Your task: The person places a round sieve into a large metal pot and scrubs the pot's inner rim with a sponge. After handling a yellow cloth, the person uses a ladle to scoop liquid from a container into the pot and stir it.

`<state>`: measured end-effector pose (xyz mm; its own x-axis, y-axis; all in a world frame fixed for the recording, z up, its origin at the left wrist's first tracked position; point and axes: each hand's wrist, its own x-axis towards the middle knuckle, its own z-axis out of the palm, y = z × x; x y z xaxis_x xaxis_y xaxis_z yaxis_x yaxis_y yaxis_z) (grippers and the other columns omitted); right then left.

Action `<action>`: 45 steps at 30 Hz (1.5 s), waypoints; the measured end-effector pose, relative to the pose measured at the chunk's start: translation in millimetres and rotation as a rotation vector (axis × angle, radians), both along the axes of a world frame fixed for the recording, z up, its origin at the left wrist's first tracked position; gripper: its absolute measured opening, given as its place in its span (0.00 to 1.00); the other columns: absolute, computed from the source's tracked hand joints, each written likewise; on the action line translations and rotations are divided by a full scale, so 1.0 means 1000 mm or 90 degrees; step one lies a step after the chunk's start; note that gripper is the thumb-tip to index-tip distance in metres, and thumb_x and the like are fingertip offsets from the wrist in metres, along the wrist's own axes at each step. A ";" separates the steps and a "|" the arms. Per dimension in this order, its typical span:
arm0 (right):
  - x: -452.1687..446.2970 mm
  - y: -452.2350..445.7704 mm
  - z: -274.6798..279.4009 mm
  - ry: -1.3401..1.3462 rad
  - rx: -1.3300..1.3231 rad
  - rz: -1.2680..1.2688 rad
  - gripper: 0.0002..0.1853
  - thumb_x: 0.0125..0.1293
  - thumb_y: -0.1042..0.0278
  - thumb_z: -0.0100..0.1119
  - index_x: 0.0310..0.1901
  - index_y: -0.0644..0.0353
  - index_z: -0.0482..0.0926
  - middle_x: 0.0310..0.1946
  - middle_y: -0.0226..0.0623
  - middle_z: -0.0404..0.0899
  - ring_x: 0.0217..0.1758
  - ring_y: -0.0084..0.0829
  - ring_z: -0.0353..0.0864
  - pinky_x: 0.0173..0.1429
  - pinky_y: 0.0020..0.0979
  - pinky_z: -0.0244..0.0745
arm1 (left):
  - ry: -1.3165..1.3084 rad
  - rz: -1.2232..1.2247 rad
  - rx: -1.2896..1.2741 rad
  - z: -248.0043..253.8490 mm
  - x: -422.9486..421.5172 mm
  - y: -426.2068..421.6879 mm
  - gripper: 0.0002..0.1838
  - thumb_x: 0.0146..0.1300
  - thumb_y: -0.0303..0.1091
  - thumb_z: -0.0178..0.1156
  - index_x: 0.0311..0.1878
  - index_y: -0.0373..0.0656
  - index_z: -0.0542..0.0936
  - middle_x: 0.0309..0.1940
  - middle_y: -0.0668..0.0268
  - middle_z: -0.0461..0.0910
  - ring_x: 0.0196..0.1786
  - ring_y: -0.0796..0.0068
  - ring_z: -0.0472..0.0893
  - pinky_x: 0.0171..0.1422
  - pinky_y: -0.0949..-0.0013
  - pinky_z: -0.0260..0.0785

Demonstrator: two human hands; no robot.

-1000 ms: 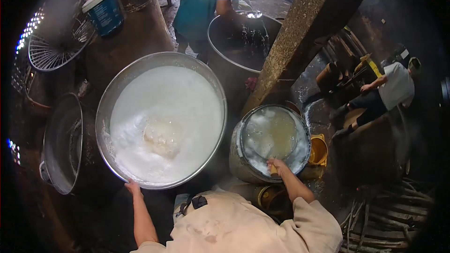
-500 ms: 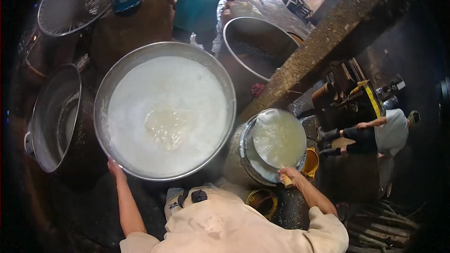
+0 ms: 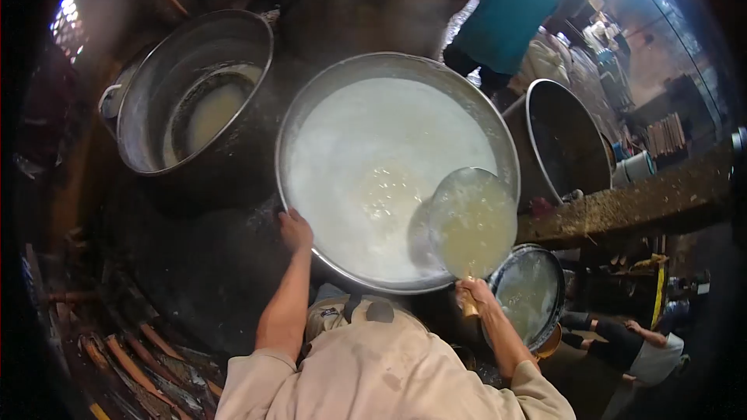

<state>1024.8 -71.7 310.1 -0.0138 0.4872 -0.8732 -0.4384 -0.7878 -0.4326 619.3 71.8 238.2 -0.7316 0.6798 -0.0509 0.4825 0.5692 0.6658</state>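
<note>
A wide metal pot (image 3: 334, 152) of white, frothy liquid stands in front of me, bubbling near its middle. My left hand (image 3: 296, 230) is at the pot's lower left rim, its fingers curled against the edge. My right hand (image 3: 475, 294) is wrapped round the wooden handle of a large round ladle (image 3: 473, 225). Pale, cloudy liquid fills the ladle, which is above the right part of the pot. Below and to its right is a bucket (image 3: 533, 295) of similar pale liquid.
At left sits a deep pot (image 3: 136, 128) with a little liquid at its bottom. A dark vat (image 3: 568, 140) and a thick beam (image 3: 646, 202) lie to the right. One person (image 3: 506, 8) stands behind the pot, another (image 3: 638, 354) at lower right. Firewood (image 3: 140, 369) lies lower left.
My right hand has brought the filled ladle from over the bucket to over the large pot. My left hand stays at the rim. The view has turned, shifting the surroundings.
</note>
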 end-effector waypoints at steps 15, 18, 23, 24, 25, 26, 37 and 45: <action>-0.193 0.141 -0.143 0.072 0.035 0.061 0.03 0.55 0.78 0.52 0.27 0.61 0.69 0.15 0.31 0.66 0.14 0.23 0.66 0.17 0.26 0.65 | -0.058 0.018 -0.046 0.003 -0.001 0.009 0.18 0.66 0.42 0.41 0.39 0.34 0.68 0.34 0.43 0.74 0.39 0.42 0.73 0.43 0.49 0.64; -0.199 0.148 -0.154 0.066 0.011 0.048 0.03 0.54 0.79 0.54 0.28 0.62 0.69 0.15 0.32 0.67 0.14 0.25 0.66 0.17 0.27 0.66 | -0.064 0.012 -0.050 -0.003 -0.006 0.010 0.17 0.66 0.42 0.41 0.39 0.34 0.67 0.34 0.42 0.73 0.39 0.41 0.73 0.43 0.49 0.63; -0.166 0.135 -0.177 -0.058 -0.021 0.063 0.06 0.52 0.81 0.55 0.28 0.62 0.68 0.17 0.32 0.67 0.15 0.26 0.67 0.17 0.29 0.66 | -0.075 0.001 -0.023 -0.004 -0.006 0.004 0.18 0.66 0.42 0.41 0.39 0.33 0.67 0.34 0.42 0.73 0.40 0.41 0.72 0.43 0.49 0.63; -0.153 0.128 -0.166 -0.091 0.011 0.055 0.06 0.51 0.80 0.56 0.27 0.62 0.69 0.17 0.33 0.68 0.15 0.27 0.68 0.17 0.29 0.67 | -0.075 0.002 -0.025 -0.004 -0.003 0.001 0.18 0.66 0.42 0.41 0.39 0.33 0.67 0.34 0.42 0.73 0.40 0.41 0.72 0.43 0.49 0.63; -0.140 0.126 -0.165 -0.154 0.018 0.051 0.05 0.51 0.79 0.56 0.26 0.62 0.69 0.16 0.33 0.69 0.14 0.27 0.68 0.16 0.30 0.66 | -0.073 0.000 -0.006 -0.006 -0.005 0.002 0.18 0.66 0.43 0.41 0.39 0.32 0.67 0.35 0.42 0.73 0.40 0.41 0.73 0.44 0.50 0.63; -0.122 0.123 -0.168 -0.218 0.025 0.046 0.05 0.51 0.78 0.57 0.25 0.63 0.69 0.16 0.34 0.70 0.14 0.28 0.69 0.16 0.31 0.66 | -0.071 -0.002 0.013 -0.008 -0.005 0.003 0.19 0.66 0.43 0.41 0.39 0.31 0.67 0.36 0.41 0.73 0.41 0.41 0.73 0.45 0.50 0.63; 0.092 0.031 -0.023 -1.061 0.251 -0.140 0.15 0.52 0.65 0.61 0.32 0.69 0.72 0.30 0.52 0.76 0.34 0.49 0.76 0.38 0.41 0.69 | -0.030 -0.004 -0.016 -0.021 -0.009 0.011 0.23 0.65 0.46 0.44 0.42 0.28 0.69 0.37 0.39 0.74 0.42 0.41 0.74 0.48 0.52 0.64; 0.226 -0.143 0.014 -1.163 -0.238 -0.116 0.22 0.52 0.69 0.62 0.47 0.70 0.70 0.40 0.55 0.75 0.43 0.52 0.75 0.44 0.42 0.70 | 0.004 -0.025 0.001 -0.026 -0.013 0.027 0.29 0.64 0.50 0.45 0.52 0.29 0.65 0.46 0.39 0.71 0.50 0.42 0.72 0.53 0.52 0.63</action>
<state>1250.6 -214.7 324.2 0.9625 0.1796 0.2031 0.2271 -0.9433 -0.2421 606.4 98.7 212.4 -0.7043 0.7084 -0.0452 0.5089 0.5482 0.6637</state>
